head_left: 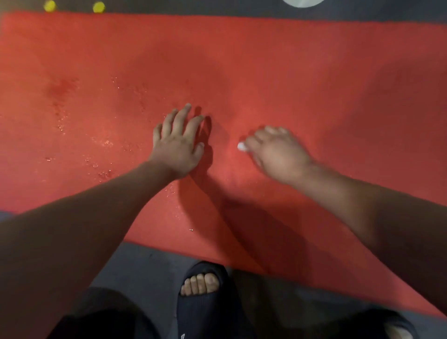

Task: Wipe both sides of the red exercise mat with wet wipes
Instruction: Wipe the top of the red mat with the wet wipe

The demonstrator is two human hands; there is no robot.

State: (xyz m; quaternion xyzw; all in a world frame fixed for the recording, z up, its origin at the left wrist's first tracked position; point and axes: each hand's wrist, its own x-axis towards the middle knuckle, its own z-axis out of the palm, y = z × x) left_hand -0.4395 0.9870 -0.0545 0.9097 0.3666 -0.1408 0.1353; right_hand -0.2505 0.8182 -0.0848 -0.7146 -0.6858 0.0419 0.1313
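Mat, red and spread flat, covers most of the view on a dark grey floor. Wet patches glisten on its left part. The left hand lies palm down near the middle of the mat, fingers straight and spread, holding nothing. Just to its right, apart from it, the right hand is blurred and rests low on the mat with its fingers curled over a wet wipe; only a small white bit of the wipe shows at the fingertips. The mat's near edge lies in front of 2 feet in black slippers on the floor. Beyond the far edge sit 2 small yellow objects at the left and a white round object, cut off by the frame.
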